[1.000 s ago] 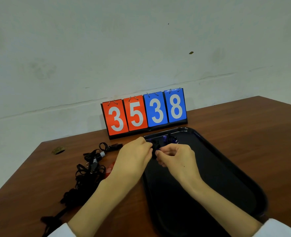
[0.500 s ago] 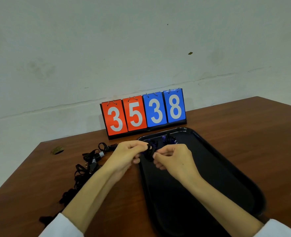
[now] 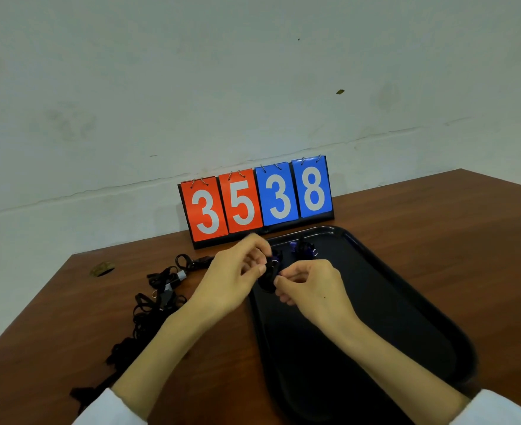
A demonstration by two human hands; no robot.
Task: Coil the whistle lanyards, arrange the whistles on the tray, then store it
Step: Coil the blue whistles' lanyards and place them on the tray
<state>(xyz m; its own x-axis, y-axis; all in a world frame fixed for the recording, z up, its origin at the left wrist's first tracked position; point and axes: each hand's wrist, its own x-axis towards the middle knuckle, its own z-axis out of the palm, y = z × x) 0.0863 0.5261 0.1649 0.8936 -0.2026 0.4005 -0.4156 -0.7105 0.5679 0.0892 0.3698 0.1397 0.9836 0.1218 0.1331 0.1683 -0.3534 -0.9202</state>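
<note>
A black tray (image 3: 406,302) lies on the brown table, right of centre. My left hand (image 3: 234,274) and my right hand (image 3: 311,286) meet over the tray's near-left part and pinch a blue whistle with its coiled black lanyard (image 3: 271,271) between their fingertips. A second blue whistle with a coiled lanyard (image 3: 302,248) sits at the tray's far end. A tangled pile of black lanyards and whistles (image 3: 158,299) lies on the table to the left of my left arm.
A flip scoreboard (image 3: 256,199) reading 3538 stands behind the tray against the pale wall. A small brownish scrap (image 3: 101,269) lies near the table's far-left edge. The table's right side (image 3: 467,228) is bare wood.
My left hand has drawn slightly left and up while both hands keep working the lanyard bundle. The bundle stays over the tray's near-left part.
</note>
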